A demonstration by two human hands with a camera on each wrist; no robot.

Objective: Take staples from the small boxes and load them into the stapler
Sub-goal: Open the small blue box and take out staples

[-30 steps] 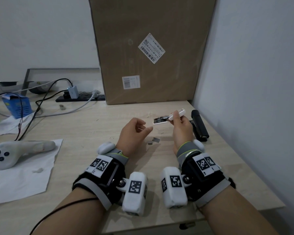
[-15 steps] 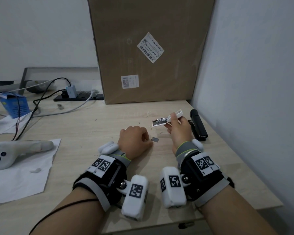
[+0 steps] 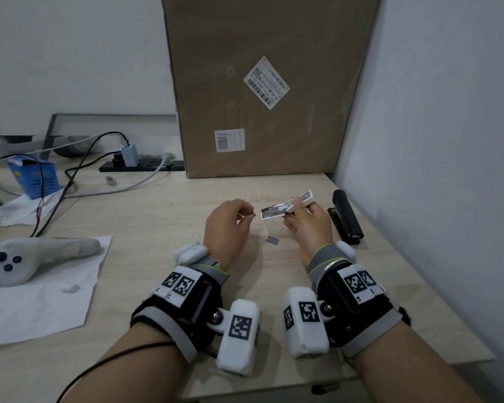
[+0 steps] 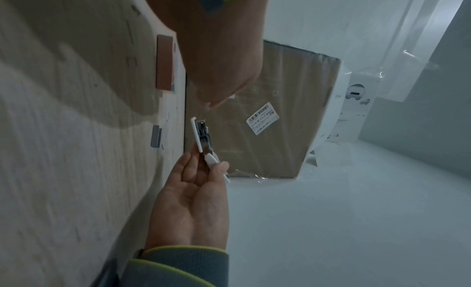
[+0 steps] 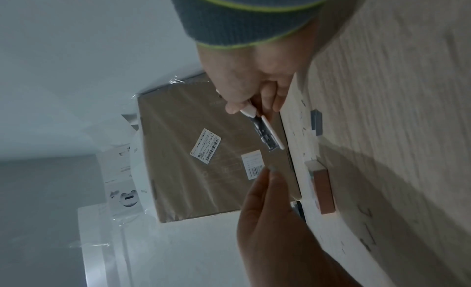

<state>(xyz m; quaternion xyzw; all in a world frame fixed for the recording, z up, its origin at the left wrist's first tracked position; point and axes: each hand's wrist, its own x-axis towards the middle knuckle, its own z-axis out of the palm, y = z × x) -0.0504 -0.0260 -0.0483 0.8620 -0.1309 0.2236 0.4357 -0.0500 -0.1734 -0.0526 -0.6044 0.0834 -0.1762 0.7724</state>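
My right hand grips a small white stapler held above the desk, its lid swung open and its metal staple channel facing the left hand. My left hand pinches a short grey strip of staples just left of the channel's open end, a small gap apart. A second strip of staples lies on the desk between the hands. A small reddish-brown staple box lies on the desk beneath my left hand, seen also as the box in the right wrist view; the head view hides it.
A black stapler lies by the wall at the right. A big cardboard box stands at the back. A white controller on paper, cables, a power strip and a blue carton are at the left.
My left hand went down to the desk, took one of two staple pieces and rose with it toward the stapler. The right hand kept the open stapler nearly still.
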